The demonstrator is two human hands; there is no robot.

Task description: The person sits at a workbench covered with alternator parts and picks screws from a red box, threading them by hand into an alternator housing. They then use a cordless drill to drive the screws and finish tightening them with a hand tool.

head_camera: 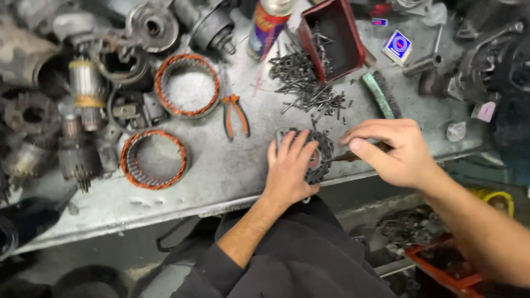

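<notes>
Left hand flat, fingers spread on round plate. Right hand grips screwdriver, long axis pointing left at plate. Tipped red tray spills screws.

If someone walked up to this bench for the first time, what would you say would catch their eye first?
Probably the two hands at the bench's near edge: the left hand lies flat on a dark round metal part, while the right hand holds a tool against it. Next, the two copper-wound rings, one in the middle and one nearer the edge, and the heap of dark screws spilling from a tipped red tray.
</notes>
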